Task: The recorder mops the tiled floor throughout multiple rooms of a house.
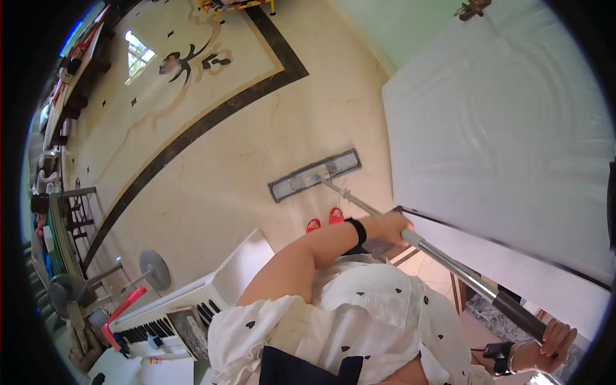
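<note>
A flat floor mop (pixel 295 185) with a wide grey head and a metal pole lies against the cream tiled floor. My left hand (pixel 393 228), with a black band at the wrist, is closed around the middle of the pole. Farther up, my right hand (pixel 557 346) grips the dark handle end at the lower right. The pole slants from the mop head past my body. Red slippers (pixel 324 221) on my feet show just behind the mop head.
A white panelled door (pixel 494 128) stands to the right, close to the pole. At the lower left are a white piano keyboard (pixel 151 327) and a grey fan (pixel 154 269). A dark wooden bench (pixel 77 83) runs along the left. A colourful low frame (pixel 237 6) sits at the far edge.
</note>
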